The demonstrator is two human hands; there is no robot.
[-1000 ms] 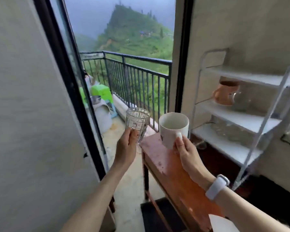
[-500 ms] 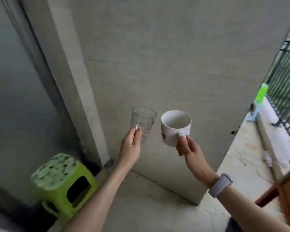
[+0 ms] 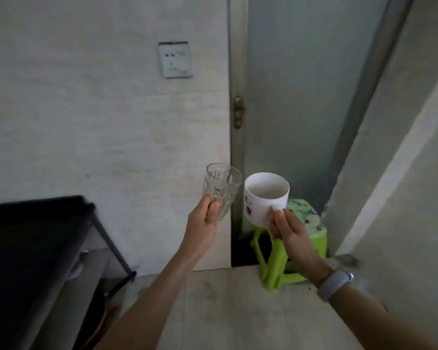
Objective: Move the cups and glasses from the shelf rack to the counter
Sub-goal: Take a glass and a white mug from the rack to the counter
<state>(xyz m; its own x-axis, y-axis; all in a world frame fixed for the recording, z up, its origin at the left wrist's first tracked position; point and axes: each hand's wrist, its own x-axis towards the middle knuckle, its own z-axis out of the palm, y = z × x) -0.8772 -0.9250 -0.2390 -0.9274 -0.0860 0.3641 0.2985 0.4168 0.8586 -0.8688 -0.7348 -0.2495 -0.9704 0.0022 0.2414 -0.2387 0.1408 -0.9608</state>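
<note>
My left hand (image 3: pixel 203 223) holds a clear patterned glass (image 3: pixel 221 189) by its base, tilted a little to the right, at the centre of the view. Beside it my right hand (image 3: pixel 288 229) grips a white mug (image 3: pixel 264 198) by its handle; the mug is empty and has a small dark print on its side. Both are carried in the air, close together but apart. The shelf rack is out of view.
A dark surface with a black frame (image 3: pixel 31 238) fills the lower left. A green plastic stool (image 3: pixel 292 248) stands on the tiled floor behind my right hand, next to a grey door (image 3: pixel 301 97). A wall socket (image 3: pixel 175 59) sits high on the tiled wall.
The view has swung left, away from the balcony and the shelf rack to an inside wall and door. Both hands keep the glass and mug held up in front.
</note>
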